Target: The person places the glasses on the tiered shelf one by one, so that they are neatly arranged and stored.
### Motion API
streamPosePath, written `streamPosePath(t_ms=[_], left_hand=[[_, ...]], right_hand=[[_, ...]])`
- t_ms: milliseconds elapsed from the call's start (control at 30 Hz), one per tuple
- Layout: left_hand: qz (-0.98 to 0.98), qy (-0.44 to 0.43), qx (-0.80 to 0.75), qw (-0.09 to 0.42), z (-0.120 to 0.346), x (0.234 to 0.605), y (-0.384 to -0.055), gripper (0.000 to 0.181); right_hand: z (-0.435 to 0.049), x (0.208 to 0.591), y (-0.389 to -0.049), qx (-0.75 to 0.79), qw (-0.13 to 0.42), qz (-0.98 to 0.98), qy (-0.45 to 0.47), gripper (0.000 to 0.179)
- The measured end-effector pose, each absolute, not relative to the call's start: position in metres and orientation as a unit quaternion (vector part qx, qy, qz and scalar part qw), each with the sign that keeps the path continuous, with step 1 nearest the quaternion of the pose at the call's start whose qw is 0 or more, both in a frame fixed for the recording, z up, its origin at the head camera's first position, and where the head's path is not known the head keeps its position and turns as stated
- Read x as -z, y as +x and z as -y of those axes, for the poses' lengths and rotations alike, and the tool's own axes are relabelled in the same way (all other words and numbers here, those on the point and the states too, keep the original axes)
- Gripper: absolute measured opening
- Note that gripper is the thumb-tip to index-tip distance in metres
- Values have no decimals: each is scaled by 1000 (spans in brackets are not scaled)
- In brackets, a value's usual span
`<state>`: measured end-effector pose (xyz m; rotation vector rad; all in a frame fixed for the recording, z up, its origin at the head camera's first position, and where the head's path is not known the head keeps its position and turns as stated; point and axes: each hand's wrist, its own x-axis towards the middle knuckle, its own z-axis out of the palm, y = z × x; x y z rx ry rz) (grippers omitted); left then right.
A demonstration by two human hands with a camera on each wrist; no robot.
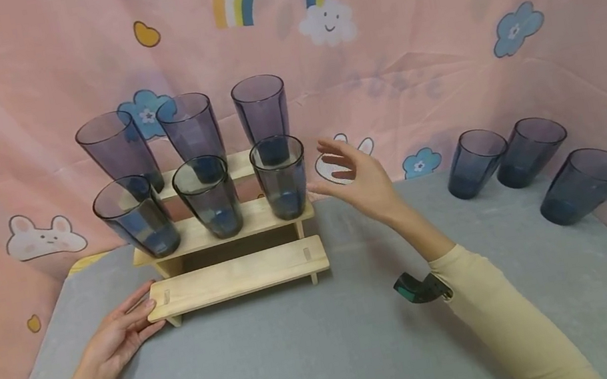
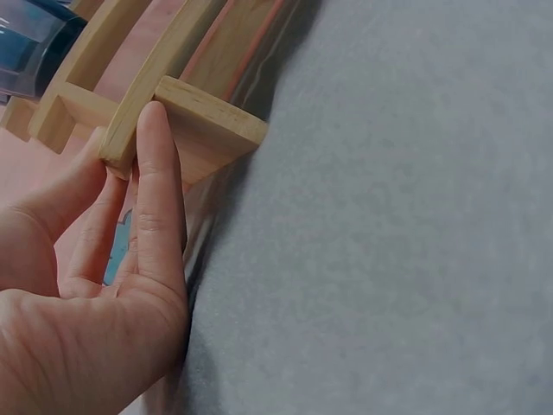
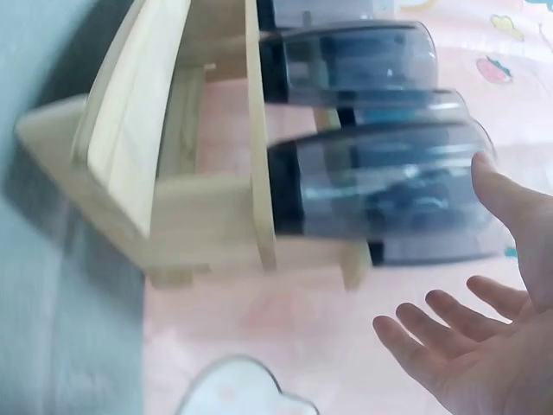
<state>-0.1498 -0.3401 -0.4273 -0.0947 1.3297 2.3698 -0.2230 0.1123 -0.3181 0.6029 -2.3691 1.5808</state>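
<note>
A three-step wooden rack stands at the left, with three tinted drinking glasses on its middle step and three on its top step. The left hand pinches the left end of the bare lowest step; in the left wrist view the thumb lies on one face of the board and fingers on the other. Just right of the middle step's right-hand glass, the right hand is raised with fingers spread. In the right wrist view, its thumb overlaps that glass's rim; whether they touch I cannot tell.
On the right of the grey-covered table stand two upright glasses close together, with a third glass nearer the right edge. A pink patterned cloth hangs behind the table.
</note>
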Motion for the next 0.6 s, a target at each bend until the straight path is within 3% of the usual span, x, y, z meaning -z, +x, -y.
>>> streamPosePath(t_ms=[467,600], left_hand=[[-514,-27,-834,199,345,432,-149,41],[-512,-25,-835,202,344,432,-150,41]], right_hand=[[-211,310,-203,-424,188,879,115,78],[-249,312,-187,-380,235,892,64,78]])
